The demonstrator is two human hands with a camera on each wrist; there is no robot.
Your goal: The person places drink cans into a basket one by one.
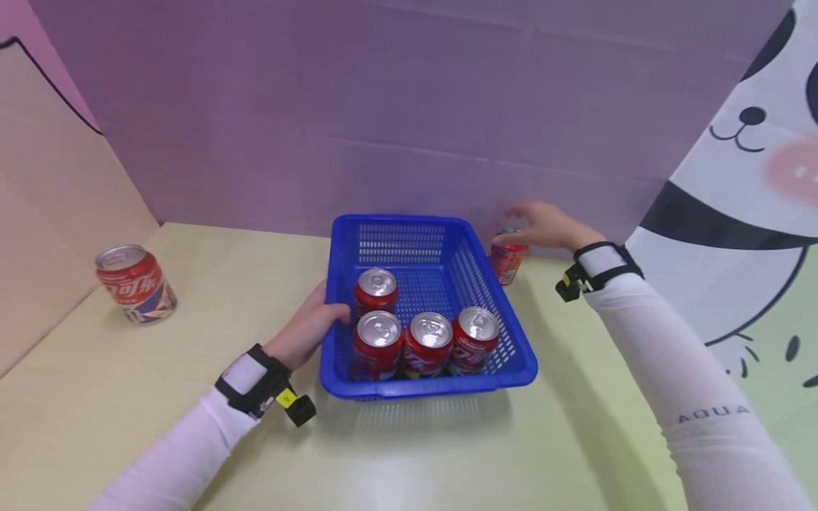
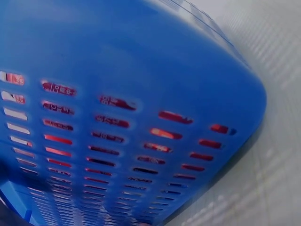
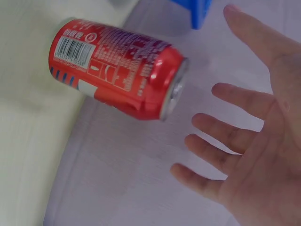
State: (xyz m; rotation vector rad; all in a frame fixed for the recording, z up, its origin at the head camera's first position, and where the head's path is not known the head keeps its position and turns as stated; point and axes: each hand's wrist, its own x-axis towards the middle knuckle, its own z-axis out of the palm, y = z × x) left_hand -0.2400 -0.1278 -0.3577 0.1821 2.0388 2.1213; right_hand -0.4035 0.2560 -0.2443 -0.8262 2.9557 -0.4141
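My left hand (image 1: 303, 330) grips the left rim of a blue plastic basket (image 1: 428, 389), its thumb over the edge. Several red soda cans (image 1: 377, 355) stand upright inside, most of them along the near side. In the left wrist view, red shows through the slots of the basket wall (image 2: 141, 61). Beyond the basket's right side, my right hand (image 1: 548, 226) hovers at the top of another red soda can (image 1: 509, 264). The right wrist view shows its fingers spread and apart from that can (image 3: 117, 70), with nothing in them.
Far to the left on the pale table (image 1: 243, 440) stands one more red soda can (image 1: 135, 284). A purple cloth backdrop (image 1: 396, 106) rises behind the basket, and a panda-print sheet (image 1: 735, 206) hangs along the right side.
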